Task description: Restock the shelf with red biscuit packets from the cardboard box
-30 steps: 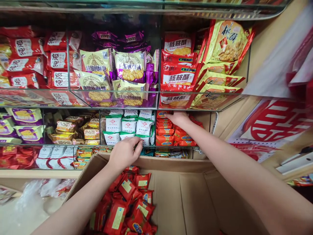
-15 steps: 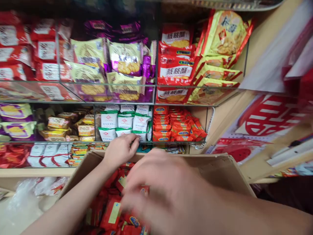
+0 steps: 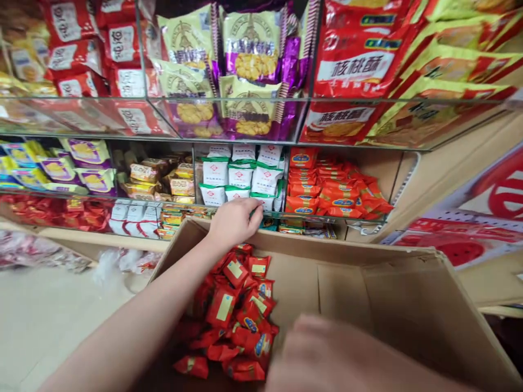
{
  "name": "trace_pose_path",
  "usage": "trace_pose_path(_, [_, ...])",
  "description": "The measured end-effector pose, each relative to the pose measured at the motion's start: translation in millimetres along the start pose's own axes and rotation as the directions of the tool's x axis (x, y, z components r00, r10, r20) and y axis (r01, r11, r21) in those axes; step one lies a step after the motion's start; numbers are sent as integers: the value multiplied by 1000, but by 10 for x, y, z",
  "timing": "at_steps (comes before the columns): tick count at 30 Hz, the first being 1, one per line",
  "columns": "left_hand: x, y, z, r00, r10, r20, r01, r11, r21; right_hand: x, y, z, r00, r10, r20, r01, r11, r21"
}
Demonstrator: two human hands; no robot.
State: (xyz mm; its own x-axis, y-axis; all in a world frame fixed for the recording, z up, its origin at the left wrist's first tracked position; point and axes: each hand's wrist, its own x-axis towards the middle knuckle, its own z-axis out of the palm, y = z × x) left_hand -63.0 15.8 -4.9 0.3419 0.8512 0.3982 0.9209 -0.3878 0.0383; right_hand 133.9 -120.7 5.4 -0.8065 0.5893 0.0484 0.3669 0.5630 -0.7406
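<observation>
My left hand (image 3: pixel 237 220) is at the far rim of a large cardboard box (image 3: pixel 339 245), its fingers curled over the edge, right in front of the white-and-green snack packets (image 3: pixel 241 174). Part of that grip is hidden behind the rim. Small red wrapped snack packets (image 3: pixel 241 316) lie heaped in the left part of the box, below my left forearm. Low over the box's near right part is my right hand (image 3: pixel 314 351), smeared by motion; its fingers and anything in them cannot be made out.
Beyond the box, clear-fronted shelf bins hold red-orange packets (image 3: pixel 339 188), yellow-purple biscuit packs (image 3: pixel 251 109) and red walnut-biscuit bags (image 3: pixel 355 68). A wooden side panel (image 3: pixel 445 190) with red-and-white prints stands at right. Plastic bags (image 3: pixel 126 261) lie under the shelf at left.
My right hand has moved from above the red packets down toward me, uncovering the heap and the box's inside. The view has shifted, and the left hand stays at the far rim.
</observation>
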Motion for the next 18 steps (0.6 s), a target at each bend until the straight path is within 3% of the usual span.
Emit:
trace_pose_path(3, [-8, -4, 11, 1000, 0, -1, 0, 1000, 21, 304, 491, -53, 992, 128, -7, -126, 956, -265])
trace_pose_path(5, [-5, 3, 10, 1000, -6, 1, 6, 1000, 26, 481, 889, 12, 973, 230, -12, -223, 932, -285])
trace_pose_path(8, [2, 7, 7, 1000, -12, -1, 12, 1000, 28, 710, 1315, 227, 957, 276, -86, -288, 921, -260])
trace_pose_path(14, [17, -23, 10, 1000, -13, -10, 14, 1000, 15, 1134, 1429, 653, 926, 344, -156, -373, 895, -244])
trace_pose_path(18, [35, -46, 3, 1000, -7, -18, 7, 1000, -15, 1168, 1404, 610, 900, 416, -127, -435, 843, -317])
